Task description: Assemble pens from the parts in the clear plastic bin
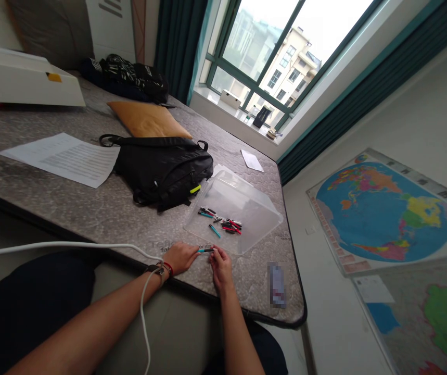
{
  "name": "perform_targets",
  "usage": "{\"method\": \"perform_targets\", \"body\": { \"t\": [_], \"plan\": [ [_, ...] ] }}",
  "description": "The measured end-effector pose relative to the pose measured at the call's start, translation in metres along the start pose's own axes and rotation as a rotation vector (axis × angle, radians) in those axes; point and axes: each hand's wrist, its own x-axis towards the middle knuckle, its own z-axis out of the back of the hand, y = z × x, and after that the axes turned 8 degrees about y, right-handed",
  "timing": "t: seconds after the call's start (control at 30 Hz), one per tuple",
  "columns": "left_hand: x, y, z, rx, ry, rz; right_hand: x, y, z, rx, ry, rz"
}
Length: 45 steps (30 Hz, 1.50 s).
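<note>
A pen [206,250], teal at one end and dark along the middle, is stretched between my two hands just above the mattress [129,219]. My left hand [182,257] is closed round its teal end. On the other end, which looks whitish, the fingers of my right hand [221,265] are pinched. Just beyond my hands a clear plastic box [258,208] lies with its open side towards me. Inside it are several loose pens [231,226] in red, black and white, and a teal pen [214,230] lies apart from the pile, nearer to me.
A black backpack [161,172] touches the box's left side. Behind it lies a brown envelope [149,120], with printed sheets [67,159] to the left. A blurred flat object [277,285] rests near the right corner. A white cable [71,244] crosses my left wrist.
</note>
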Motion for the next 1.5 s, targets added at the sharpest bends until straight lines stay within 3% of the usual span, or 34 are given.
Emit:
{"method": "perform_targets", "body": {
  "t": [0.2,0.4,0.67,1.5],
  "plan": [
    [0.0001,0.0004,-0.0015,-0.010,-0.014,-0.001,0.0016,-0.0032,0.0020,0.009,-0.066,0.014],
    [-0.0001,-0.0001,-0.0004,-0.020,-0.015,-0.010,-0.0007,-0.0004,0.0025,0.040,-0.013,-0.030],
    [0.0001,-0.0007,0.0005,-0.013,-0.012,-0.006,0.0021,-0.0046,0.0045,-0.003,-0.060,-0.004],
    [-0.0003,-0.0002,-0.0012,-0.031,-0.005,-0.002,0.0005,-0.0019,-0.0003,-0.024,-0.011,-0.006]
  ]
}}
